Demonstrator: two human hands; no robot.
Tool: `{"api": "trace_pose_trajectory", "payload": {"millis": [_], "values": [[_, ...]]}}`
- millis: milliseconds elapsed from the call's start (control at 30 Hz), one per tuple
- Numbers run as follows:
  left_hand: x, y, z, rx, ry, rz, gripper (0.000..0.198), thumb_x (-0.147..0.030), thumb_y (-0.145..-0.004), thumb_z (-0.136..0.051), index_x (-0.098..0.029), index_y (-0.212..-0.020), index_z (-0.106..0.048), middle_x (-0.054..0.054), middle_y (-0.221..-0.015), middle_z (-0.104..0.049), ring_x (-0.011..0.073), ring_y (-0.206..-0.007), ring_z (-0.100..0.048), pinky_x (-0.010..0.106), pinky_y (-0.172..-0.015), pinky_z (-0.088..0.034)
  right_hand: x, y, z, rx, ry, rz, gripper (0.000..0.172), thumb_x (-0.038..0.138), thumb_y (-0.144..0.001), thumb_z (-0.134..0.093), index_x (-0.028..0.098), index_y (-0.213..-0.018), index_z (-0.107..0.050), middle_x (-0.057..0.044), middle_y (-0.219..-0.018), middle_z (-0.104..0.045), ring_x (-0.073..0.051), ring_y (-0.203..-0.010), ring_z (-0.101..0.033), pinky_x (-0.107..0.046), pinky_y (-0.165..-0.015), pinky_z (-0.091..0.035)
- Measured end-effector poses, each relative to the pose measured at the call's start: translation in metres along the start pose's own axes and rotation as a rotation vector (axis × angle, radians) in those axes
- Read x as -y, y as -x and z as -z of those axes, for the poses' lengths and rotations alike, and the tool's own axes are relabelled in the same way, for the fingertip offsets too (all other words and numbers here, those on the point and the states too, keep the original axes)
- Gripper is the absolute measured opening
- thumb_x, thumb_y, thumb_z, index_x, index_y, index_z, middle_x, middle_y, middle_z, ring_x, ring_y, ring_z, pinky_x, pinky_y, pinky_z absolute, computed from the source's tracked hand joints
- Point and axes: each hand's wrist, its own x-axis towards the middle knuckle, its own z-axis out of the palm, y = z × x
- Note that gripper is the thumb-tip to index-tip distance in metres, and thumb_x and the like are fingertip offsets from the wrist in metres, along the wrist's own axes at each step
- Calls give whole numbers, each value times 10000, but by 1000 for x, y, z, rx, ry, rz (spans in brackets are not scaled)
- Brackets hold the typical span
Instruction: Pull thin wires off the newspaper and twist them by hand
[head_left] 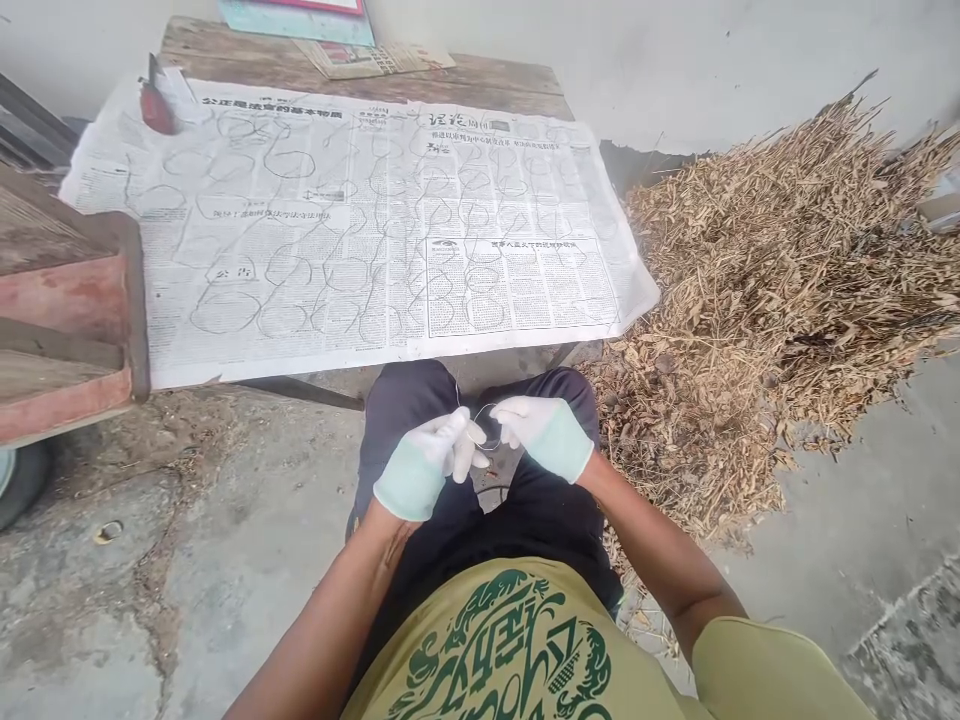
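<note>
Both my hands wear white and mint-green gloves and meet above my knees. My left hand (433, 455) pinches a thin wire (487, 408) bent into a loop, with one end sticking up past the thumb. On the other side of that loop, my right hand (541, 430) has its fingertips closed on the wire. Beyond them, newspaper sheets (300, 235) cover a wooden table. Many looped wire pieces (225, 312) lie spread over the print in rough rows. A red-handled tool (156, 108), perhaps pliers, rests at the paper's far left corner.
A large heap of dry stalks (750, 270) spreads over the ground at right. At left stands a wooden cart (67, 300) with a wheel beneath. Papers (375, 58) lie on the bare wooden table edge (510, 88) by the wall.
</note>
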Motion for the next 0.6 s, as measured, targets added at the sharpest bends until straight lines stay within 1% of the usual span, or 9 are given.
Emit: {"api": "trace_pose_trajectory", "payload": {"millis": [100, 200, 300, 367, 433, 467, 533, 600], "values": [[5, -3, -1, 62, 79, 69, 568, -742, -881, -621, -185, -787, -689, -26, -385, -506, 210, -582, -674, 334, -737, -544, -3, 2, 2, -25, 189, 91, 228, 276, -989, -591, 179, -912, -782, -12, -724, -730, -122, -643, -664, -224, -657, -515], [8, -5, -3, 115, 148, 145, 581, -748, -866, -640, -173, -803, -700, -41, -368, -465, 177, -525, -613, 323, -708, -549, -2, 4, 5, -52, 417, 155, 252, 240, -1013, -552, 190, -928, -784, -14, -772, -754, -137, -721, -698, -232, -737, -515], [8, -4, -6, 85, 213, 179, 554, -698, -850, -708, -146, -895, -735, -54, -423, -493, 137, -508, -556, 315, -691, -563, -1, 5, 5, -106, 572, 207, 275, 193, -1019, -520, 202, -971, -791, -30, -928, -797, -165, -870, -733, -251, -845, -513], [6, -3, -8, 65, 244, 166, 546, -654, -792, -798, -136, -958, -750, -50, -494, -556, 117, -527, -550, 320, -719, -585, -2, 7, 3, -149, 608, 208, 285, 184, -1020, -512, 215, -1008, -795, -33, -1020, -806, -182, -942, -741, -263, -885, -514], [4, -2, -10, 91, 236, 125, 559, -624, -716, -872, -136, -963, -757, -38, -536, -605, 110, -530, -552, 352, -770, -610, -1, 9, 1, -175, 616, 178, 285, 189, -1020, -516, 224, -1039, -799, -36, -1053, -808, -193, -974, -746, -271, -906, -521], [4, -1, -9, 110, 216, 98, 554, -620, -700, -885, -139, -944, -758, -33, -529, -611, 113, -524, -553, 373, -793, -618, 0, 10, 2, -179, 612, 163, 285, 189, -1020, -518, 225, -1051, -799, -38, -1060, -808, -195, -984, -747, -273, -919, -522], [3, -1, -8, 120, 153, 50, 524, -628, -719, -867, -149, -900, -754, -22, -494, -608, 131, -525, -575, 395, -818, -622, 5, 12, 5, -140, 586, 149, 286, 204, -1030, -513, 219, -1055, -797, -44, -1056, -808, -190, -988, -747, -274, -942, -524], [2, -1, -4, 114, 79, 22, 511, -656, -754, -826, -163, -857, -739, -19, -453, -587, 147, -528, -594, 391, -810, -621, 13, 13, 14, -94, 540, 154, 279, 249, -1043, -517, 210, -1040, -794, -50, -1032, -805, -185, -975, -742, -283, -954, -525]]}}
